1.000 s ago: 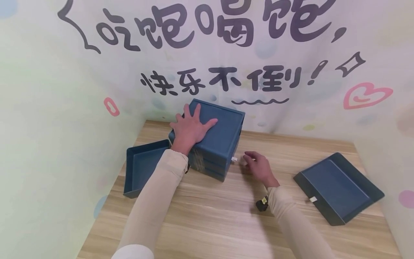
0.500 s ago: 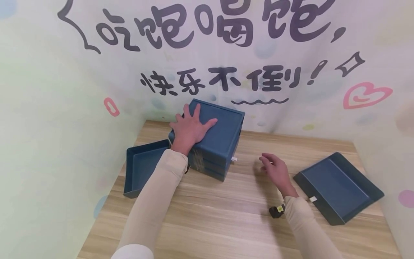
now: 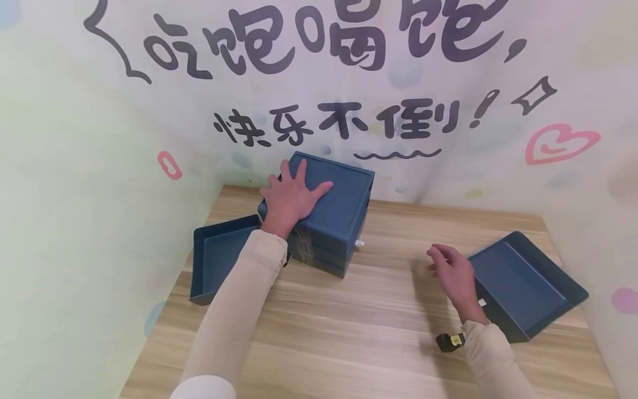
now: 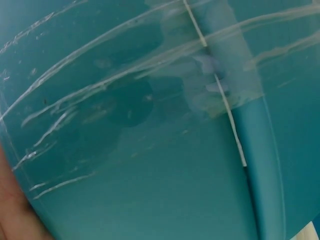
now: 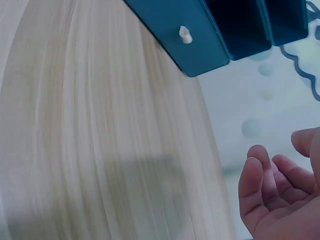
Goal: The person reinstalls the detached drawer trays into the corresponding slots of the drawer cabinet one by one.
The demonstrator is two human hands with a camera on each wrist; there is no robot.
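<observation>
A small dark blue drawer cabinet (image 3: 344, 208) stands at the back of the table. My left hand (image 3: 290, 199) rests on its top with the fingers spread. Clear tape (image 4: 125, 75) runs across the cabinet's side in the left wrist view. A white knob (image 5: 185, 34) sticks out from the lowest drawer front; open compartments show beside it in the right wrist view. My right hand (image 3: 454, 277) hovers apart from the cabinet, just left of a loose blue drawer (image 3: 523, 288), fingers loosely bent. Nothing is between its thumb and fingers (image 5: 251, 182).
Another loose blue drawer (image 3: 226, 257) lies left of the cabinet, partly behind my left sleeve (image 3: 234, 310). The wooden table (image 3: 349, 332) meets a printed wall cloth (image 3: 423, 177) at the back. A white knob (image 3: 481, 302) shows on the right drawer's front.
My right hand has moved right, from beside the cabinet's knob to the right-hand drawer, which it now partly covers. My left hand has stayed on the cabinet top.
</observation>
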